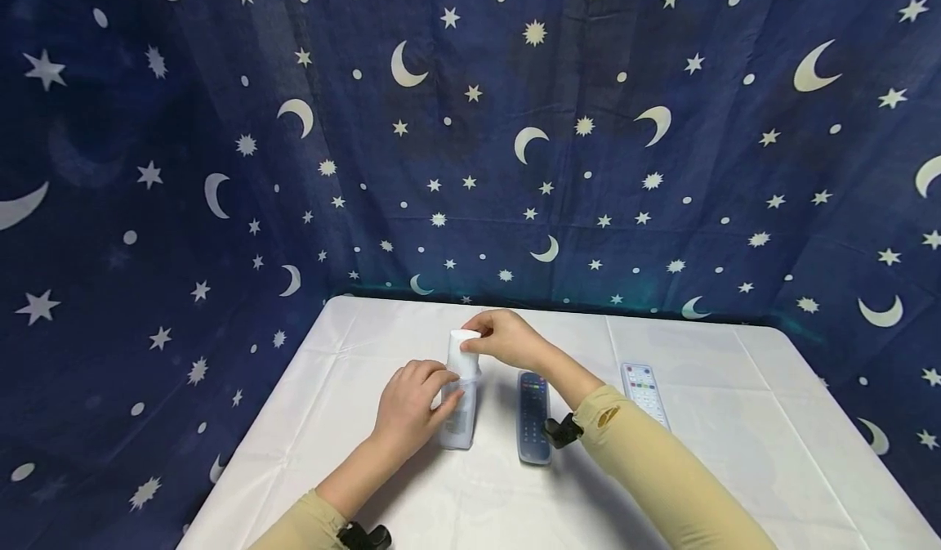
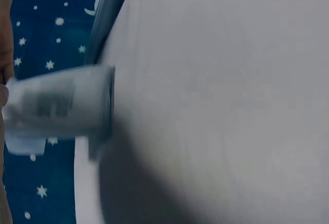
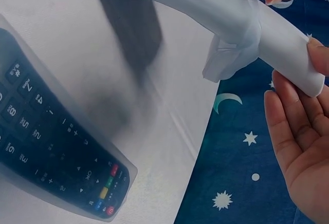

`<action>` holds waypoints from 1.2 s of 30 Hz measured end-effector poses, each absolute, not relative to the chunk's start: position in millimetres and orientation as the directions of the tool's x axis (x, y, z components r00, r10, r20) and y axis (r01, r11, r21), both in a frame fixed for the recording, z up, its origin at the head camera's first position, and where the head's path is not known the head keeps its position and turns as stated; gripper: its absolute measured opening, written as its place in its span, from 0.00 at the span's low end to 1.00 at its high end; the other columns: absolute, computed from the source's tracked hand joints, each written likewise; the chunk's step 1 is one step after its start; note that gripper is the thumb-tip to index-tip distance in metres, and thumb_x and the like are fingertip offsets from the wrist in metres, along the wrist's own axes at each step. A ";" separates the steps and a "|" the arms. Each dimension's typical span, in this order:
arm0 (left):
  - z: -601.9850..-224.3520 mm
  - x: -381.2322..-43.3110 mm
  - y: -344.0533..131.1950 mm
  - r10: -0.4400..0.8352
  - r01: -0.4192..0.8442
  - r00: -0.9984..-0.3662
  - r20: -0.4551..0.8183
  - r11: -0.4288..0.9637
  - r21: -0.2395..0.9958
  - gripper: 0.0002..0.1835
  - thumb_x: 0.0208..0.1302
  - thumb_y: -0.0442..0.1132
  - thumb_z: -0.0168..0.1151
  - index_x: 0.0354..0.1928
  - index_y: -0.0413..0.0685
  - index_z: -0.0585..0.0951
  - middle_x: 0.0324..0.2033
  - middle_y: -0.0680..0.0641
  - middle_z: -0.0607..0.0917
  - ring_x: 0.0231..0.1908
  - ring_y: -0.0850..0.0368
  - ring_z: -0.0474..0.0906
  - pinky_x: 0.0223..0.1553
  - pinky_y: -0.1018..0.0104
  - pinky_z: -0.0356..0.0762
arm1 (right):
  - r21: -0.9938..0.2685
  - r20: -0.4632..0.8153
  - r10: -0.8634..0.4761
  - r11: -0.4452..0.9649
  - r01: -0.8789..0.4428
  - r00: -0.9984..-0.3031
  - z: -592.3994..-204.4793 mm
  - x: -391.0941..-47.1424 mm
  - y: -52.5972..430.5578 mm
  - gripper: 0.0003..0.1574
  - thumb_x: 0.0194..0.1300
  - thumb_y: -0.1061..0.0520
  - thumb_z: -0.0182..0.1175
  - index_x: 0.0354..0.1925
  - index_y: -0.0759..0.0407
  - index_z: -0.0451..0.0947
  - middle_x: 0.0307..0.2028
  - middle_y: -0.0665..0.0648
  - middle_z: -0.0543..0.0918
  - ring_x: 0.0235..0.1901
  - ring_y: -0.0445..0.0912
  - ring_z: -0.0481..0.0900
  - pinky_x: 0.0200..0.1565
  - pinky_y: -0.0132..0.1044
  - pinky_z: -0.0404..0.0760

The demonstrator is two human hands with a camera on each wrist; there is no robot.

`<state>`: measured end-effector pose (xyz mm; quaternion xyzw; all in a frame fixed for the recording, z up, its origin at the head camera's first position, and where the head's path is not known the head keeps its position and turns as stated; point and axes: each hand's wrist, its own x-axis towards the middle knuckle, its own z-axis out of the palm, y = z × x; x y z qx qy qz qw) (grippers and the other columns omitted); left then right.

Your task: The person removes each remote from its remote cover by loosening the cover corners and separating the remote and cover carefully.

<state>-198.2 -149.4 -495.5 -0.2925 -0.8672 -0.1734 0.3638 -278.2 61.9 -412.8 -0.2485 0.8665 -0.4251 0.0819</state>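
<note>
Tilted up off the white table, a white remote control sits partly inside a translucent plastic sleeve. My left hand pinches the sleeve near its open end, between thumb and fingers. Above it, my right hand grips the bare upper end of the remote, thumb on one side and fingers on the other. In the right wrist view the smooth white end sticks out past the sleeve's loose, wrinkled mouth. Dark button markings show faintly through the sleeve in the left wrist view.
A dark remote in a clear cover lies on the table just right of the sleeve, below the right forearm. Farther right lies a white remote, partly hidden by that sleeve-clad arm. A blue star-and-moon curtain hangs behind the table.
</note>
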 end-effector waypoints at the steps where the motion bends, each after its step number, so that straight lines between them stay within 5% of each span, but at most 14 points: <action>1: -495.1 -198.8 -145.7 0.396 0.638 -0.546 0.739 0.768 0.060 0.12 0.59 0.47 0.75 0.43 0.52 0.86 0.42 0.52 0.83 0.42 0.52 0.80 0.40 0.56 0.80 | -0.776 0.067 -0.498 0.519 -0.359 -0.865 -412.6 -278.2 62.0 0.14 0.66 0.51 0.71 0.48 0.54 0.87 0.36 0.48 0.84 0.36 0.45 0.79 0.39 0.38 0.80; 18: -492.3 -201.2 -119.2 0.337 0.559 -0.557 0.759 0.828 0.043 0.05 0.66 0.44 0.70 0.36 0.53 0.85 0.35 0.53 0.81 0.35 0.52 0.75 0.39 0.55 0.74 | -0.760 0.048 -0.445 0.565 -0.322 -0.894 -409.4 -276.0 61.1 0.17 0.64 0.48 0.72 0.48 0.55 0.87 0.35 0.49 0.84 0.34 0.45 0.78 0.35 0.38 0.78; 36: -509.1 -192.7 -120.9 0.539 0.570 -0.521 0.662 0.797 -0.201 0.10 0.73 0.45 0.55 0.35 0.50 0.80 0.31 0.51 0.77 0.29 0.52 0.69 0.30 0.61 0.67 | -0.736 0.070 -0.391 0.601 -0.312 -0.918 -418.4 -275.4 65.6 0.18 0.66 0.51 0.70 0.49 0.60 0.86 0.36 0.50 0.84 0.35 0.45 0.78 0.37 0.39 0.78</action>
